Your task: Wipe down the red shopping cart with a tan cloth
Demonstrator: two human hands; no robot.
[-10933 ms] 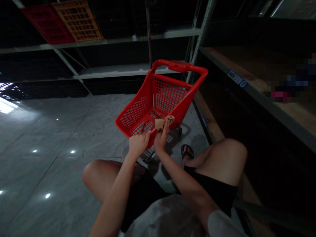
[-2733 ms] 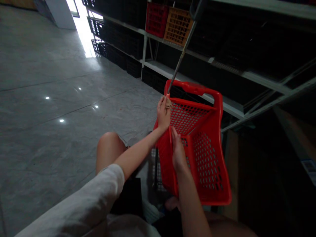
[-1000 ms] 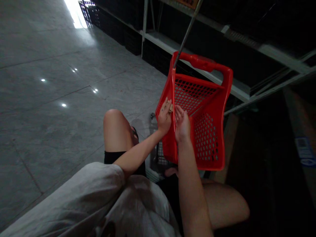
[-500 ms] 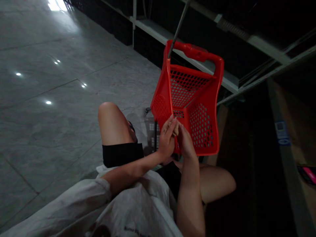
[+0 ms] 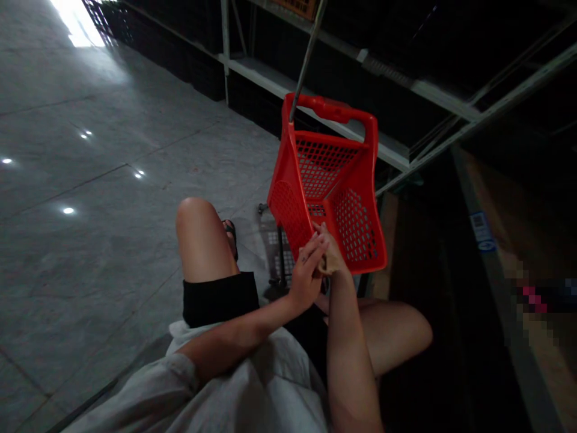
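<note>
A crumpled tan piece that looks like cloth lies against the wrist end of my right hand. My left hand is closed on its near side, with the fingertips pressed on my right hand. The fingers of my right hand stretch forward and are partly hidden behind my left fingers. Both hands are over the near corner of a red plastic shopping basket. It has perforated sides and a moulded handle, and I see nothing inside it.
My bare knees flank the basket. Metal shelving runs behind it, with dark crates beneath. To the right stands a wooden board with a blue-and-white label. Grey tiled floor spreads to the left.
The tan cloth has gone from between my fingers to the wrist end of my right hand. My right fingers now reach further forward. The view has shifted, so the basket appears further left.
</note>
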